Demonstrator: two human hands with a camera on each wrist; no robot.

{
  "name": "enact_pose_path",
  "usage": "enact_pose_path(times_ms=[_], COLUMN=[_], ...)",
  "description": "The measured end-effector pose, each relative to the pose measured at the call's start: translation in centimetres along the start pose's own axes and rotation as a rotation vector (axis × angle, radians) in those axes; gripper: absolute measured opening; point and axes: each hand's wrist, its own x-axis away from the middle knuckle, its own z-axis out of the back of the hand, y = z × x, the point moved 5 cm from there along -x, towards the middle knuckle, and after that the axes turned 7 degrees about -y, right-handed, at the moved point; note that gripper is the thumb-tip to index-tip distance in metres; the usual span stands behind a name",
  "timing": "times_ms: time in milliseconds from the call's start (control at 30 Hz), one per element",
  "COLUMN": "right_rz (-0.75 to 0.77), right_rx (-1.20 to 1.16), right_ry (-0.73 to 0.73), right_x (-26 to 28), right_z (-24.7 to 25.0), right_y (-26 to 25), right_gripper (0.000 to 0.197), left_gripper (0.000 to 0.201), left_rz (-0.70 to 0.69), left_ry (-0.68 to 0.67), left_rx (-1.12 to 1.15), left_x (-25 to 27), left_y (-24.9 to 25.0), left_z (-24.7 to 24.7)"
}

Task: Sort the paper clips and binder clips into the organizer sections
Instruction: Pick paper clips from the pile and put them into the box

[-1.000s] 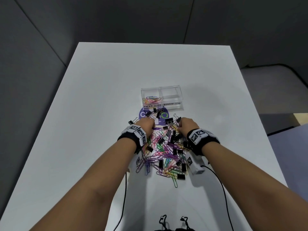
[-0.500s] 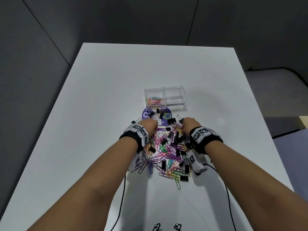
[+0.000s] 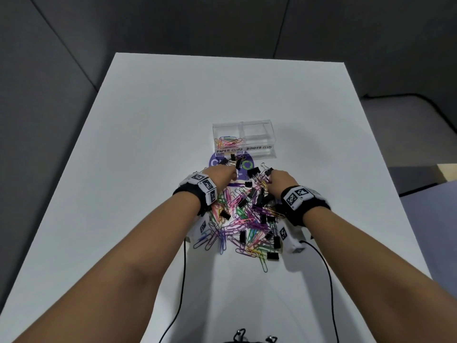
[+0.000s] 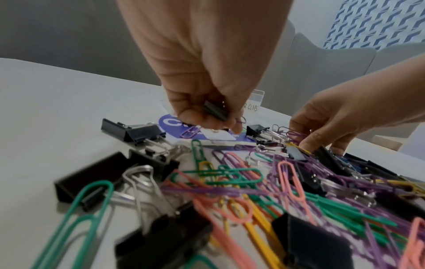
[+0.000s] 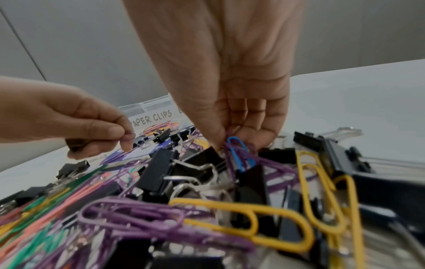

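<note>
A clear two-part organizer (image 3: 269, 154) stands mid-table, labelled PAPER CLIPS on the left and BINDER CLIPS on the right. Several coloured paper clips (image 3: 228, 142) lie in its left section; the right section (image 3: 259, 136) looks empty. In front of it spreads a mixed pile (image 3: 247, 219) of coloured paper clips and black binder clips. At the pile's far left, my left hand (image 4: 211, 120) curls around a small black binder clip (image 4: 215, 112). At the far right, my right hand (image 5: 239, 142) pinches a blue paper clip (image 5: 238, 154) tangled with purple ones, still touching the pile.
A round purple sticker (image 3: 247, 165) lies under the far clips, just before the organizer. Black cables (image 3: 181, 280) run from my wrists toward the table's near edge. The white table (image 3: 148, 144) ends in dark floor on both sides.
Both hands stay at the far end of the pile, fingers working in the clips. The view has shifted slightly.
</note>
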Motion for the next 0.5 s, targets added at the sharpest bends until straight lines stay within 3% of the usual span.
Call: enact_pose_path(times_ms=[133,333,500], right_rz=[0.034,0.074,0.048], right_rx=[-0.078,-0.286,-0.338], right_ry=[-0.025,-0.037,-0.010], right_x=[0.0,-0.3,-0.8], right_z=[0.9,1.6,2.0], right_y=[0.6,1.0,1.3], right_gripper=[0.033,0.007,0.029], left_gripper=[0.024,0.038,0.019], left_rz=[0.037,0.051,0.002], left_ry=[-0.021,0.008,0.057], left_rx=[0.007,0.111,0.120], left_x=[0.2,0.2,0.0], left_y=[-0.5,-0.9,-0.2], left_z=[-0.1,0.9,0.6])
